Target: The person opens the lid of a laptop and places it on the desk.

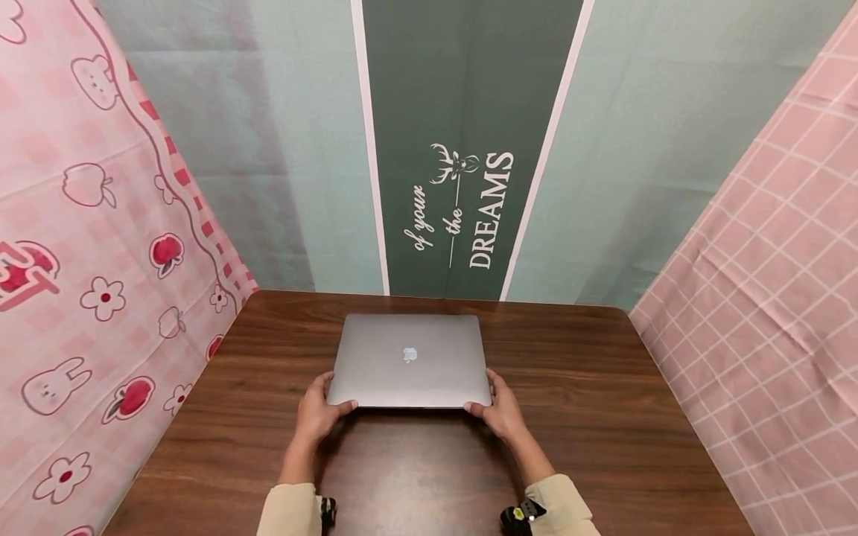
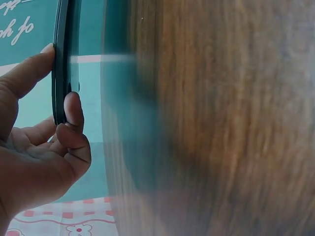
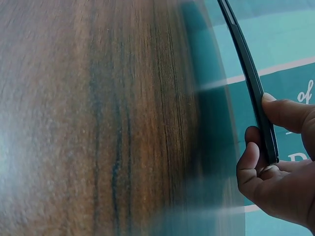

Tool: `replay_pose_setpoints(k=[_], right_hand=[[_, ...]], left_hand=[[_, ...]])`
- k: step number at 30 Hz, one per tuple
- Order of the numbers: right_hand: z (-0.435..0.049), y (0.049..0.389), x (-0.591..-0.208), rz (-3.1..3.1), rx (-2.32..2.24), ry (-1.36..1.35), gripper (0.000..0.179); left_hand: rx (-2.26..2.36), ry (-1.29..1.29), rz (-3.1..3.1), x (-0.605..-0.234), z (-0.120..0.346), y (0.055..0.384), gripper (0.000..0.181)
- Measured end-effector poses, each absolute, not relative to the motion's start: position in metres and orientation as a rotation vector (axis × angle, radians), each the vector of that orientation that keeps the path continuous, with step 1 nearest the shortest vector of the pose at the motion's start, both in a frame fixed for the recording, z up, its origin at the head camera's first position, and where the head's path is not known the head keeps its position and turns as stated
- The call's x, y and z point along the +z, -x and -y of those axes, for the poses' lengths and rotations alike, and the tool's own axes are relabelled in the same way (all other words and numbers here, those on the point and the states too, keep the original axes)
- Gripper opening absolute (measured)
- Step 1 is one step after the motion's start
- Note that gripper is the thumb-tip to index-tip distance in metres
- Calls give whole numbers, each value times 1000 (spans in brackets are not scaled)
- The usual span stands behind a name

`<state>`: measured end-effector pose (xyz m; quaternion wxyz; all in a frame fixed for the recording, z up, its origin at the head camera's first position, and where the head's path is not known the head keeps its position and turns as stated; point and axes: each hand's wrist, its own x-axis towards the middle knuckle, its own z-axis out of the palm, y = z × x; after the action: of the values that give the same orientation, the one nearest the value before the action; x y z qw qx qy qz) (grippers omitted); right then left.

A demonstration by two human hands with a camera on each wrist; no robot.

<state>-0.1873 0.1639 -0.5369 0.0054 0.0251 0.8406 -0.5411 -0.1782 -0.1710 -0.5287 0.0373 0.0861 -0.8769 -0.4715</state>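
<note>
A closed silver-grey laptop [image 1: 410, 372] with an apple logo on its lid is held level between both hands. My left hand [image 1: 318, 411] grips its near left corner, thumb on the near edge of the lid. The right hand [image 1: 499, 409] grips the near right corner in the same way. In the left wrist view the laptop's thin dark edge [image 2: 60, 64] lies between the thumb and the fingers [image 2: 74, 110] curled beneath. The right wrist view likewise has the edge [image 3: 253, 93] pinched, fingers [image 3: 250, 157] under it, with a gap between laptop and table.
The brown wood-grain table [image 1: 576, 417] spreads around and below the laptop. Behind it hangs a green curtain [image 1: 442, 89] with white lettering. Pink printed cloth [image 1: 87, 298] borders the left side, and pink checked cloth [image 1: 771, 298] the right.
</note>
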Motion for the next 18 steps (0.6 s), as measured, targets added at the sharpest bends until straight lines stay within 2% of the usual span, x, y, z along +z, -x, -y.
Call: replay_pose_setpoints(k=[18], right_hand=[[-185,158,-534,-2625,-1665,-176,84]], left_hand=[[-1583,-329,2600,-532,146,149,77]])
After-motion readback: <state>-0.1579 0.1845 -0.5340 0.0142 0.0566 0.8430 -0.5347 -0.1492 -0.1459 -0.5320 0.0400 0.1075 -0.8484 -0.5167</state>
